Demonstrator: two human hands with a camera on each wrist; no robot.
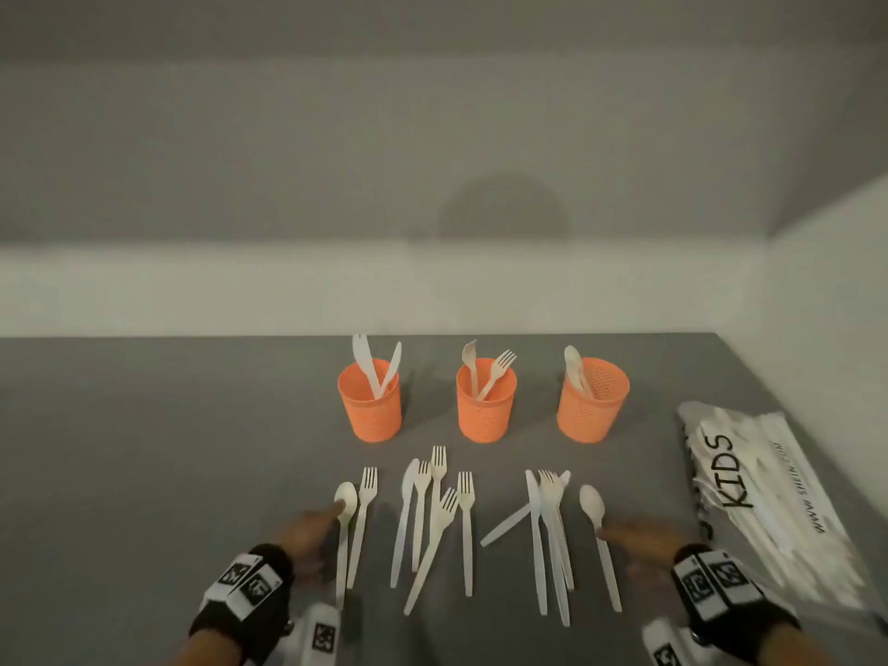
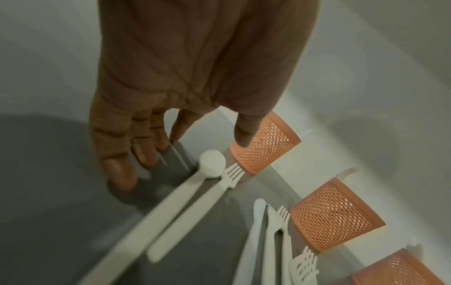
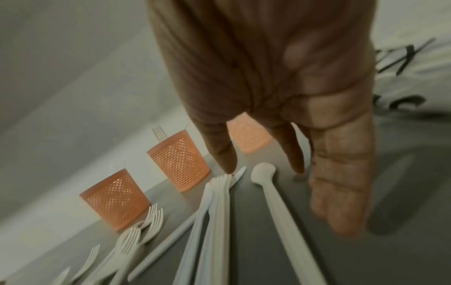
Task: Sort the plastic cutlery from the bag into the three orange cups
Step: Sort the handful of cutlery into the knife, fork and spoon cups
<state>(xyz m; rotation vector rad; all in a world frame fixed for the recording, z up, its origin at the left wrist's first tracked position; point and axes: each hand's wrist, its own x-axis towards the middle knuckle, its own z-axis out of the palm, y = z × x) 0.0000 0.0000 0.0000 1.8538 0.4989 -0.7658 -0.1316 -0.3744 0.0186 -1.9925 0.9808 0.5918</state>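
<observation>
Three orange mesh cups stand in a row: the left cup (image 1: 369,401) holds knives, the middle cup (image 1: 486,401) forks, the right cup (image 1: 593,401) spoons. Loose white cutlery lies in front of them on the grey table (image 1: 144,473). My left hand (image 1: 312,526) (image 2: 180,127) hovers with fingers extended just left of a spoon (image 1: 346,497) (image 2: 212,164) and holds nothing. My right hand (image 1: 639,533) (image 3: 292,150) is spread low over the handle of another spoon (image 1: 592,502) (image 3: 263,171), thumb on one side, fingers on the other, not gripping it.
A fork (image 1: 366,487) lies beside the left spoon. A pile of forks with a knife (image 1: 432,511) sits in the middle, and knives with a fork (image 1: 548,521) lie right of it. The plastic bag (image 1: 759,483) marked KIDS lies at the right edge. A wall runs behind the cups.
</observation>
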